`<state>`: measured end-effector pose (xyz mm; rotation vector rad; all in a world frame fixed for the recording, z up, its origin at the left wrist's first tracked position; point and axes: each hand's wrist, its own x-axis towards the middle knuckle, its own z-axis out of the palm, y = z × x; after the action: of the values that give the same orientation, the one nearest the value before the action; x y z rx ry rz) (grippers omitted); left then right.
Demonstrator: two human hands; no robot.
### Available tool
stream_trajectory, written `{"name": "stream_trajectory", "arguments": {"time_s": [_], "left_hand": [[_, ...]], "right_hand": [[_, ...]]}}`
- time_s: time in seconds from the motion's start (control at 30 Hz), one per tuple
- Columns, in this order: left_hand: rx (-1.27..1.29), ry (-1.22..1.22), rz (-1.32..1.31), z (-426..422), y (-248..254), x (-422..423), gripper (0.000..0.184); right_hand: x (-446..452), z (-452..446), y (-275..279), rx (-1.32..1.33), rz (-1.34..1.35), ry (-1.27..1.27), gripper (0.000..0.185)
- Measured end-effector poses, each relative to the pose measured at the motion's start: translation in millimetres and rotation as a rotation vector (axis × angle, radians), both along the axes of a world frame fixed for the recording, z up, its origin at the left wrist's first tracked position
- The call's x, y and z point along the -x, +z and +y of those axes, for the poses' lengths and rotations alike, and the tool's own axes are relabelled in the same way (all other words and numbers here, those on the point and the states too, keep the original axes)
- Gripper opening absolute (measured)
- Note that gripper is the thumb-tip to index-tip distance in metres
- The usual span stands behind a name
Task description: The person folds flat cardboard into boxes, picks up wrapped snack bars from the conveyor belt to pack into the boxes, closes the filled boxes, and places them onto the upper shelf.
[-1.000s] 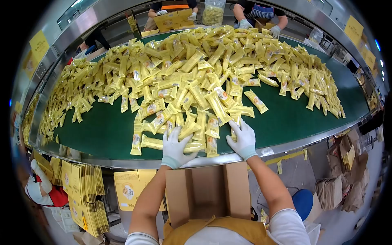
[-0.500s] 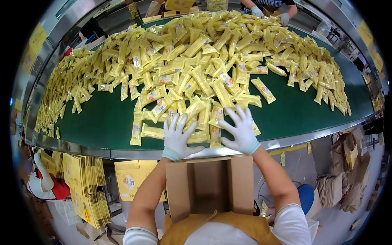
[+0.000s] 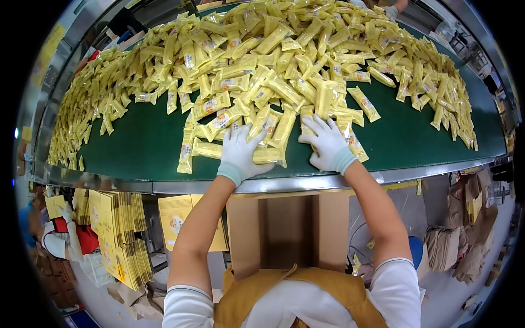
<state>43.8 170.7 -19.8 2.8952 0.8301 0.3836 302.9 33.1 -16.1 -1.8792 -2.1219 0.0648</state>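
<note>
Fingers (image 3: pixel 244 135) spread open on yellow packets (image 3: pixel 284 129) across a metal-edged green surface (image 3: pixel 399 136) above grey floor (image 3: pixel 398 210).

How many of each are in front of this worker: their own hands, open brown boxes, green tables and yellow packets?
Left hand, right hand: 2
Open brown box: 1
Green table: 1
Total: 4, leaving out the yellow packets, heaped too thickly to count

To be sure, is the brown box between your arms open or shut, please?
The brown box is open: its inside shows between its side panels.
</note>
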Motion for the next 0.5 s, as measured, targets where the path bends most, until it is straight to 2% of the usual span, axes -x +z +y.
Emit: {"name": "stream_trajectory", "arguments": {"time_s": [0.1,0.23,0.27,0.4,0.5], "left_hand": [[0.012,-0.069,0.006,-8,7,13,0.092],[0.019,-0.110,0.030,-10,11,33,0.079],[0.065,-0.106,0.126,-10,20,37,0.067],[0.079,-0.068,-0.034,-7,14,43,0.064],[0.385,0.157,-0.048,4,20,27,0.062]], "right_hand": [[-12,-18,3,0.009,0.005,0.121,0.047],[-15,-44,11,0.030,-0.008,0.132,0.045],[-18,-49,11,0.013,-0.024,0.162,0.050],[-22,-77,3,-0.109,0.139,0.082,0.063],[-21,-96,-8,-0.034,0.288,-0.182,0.064]]}}
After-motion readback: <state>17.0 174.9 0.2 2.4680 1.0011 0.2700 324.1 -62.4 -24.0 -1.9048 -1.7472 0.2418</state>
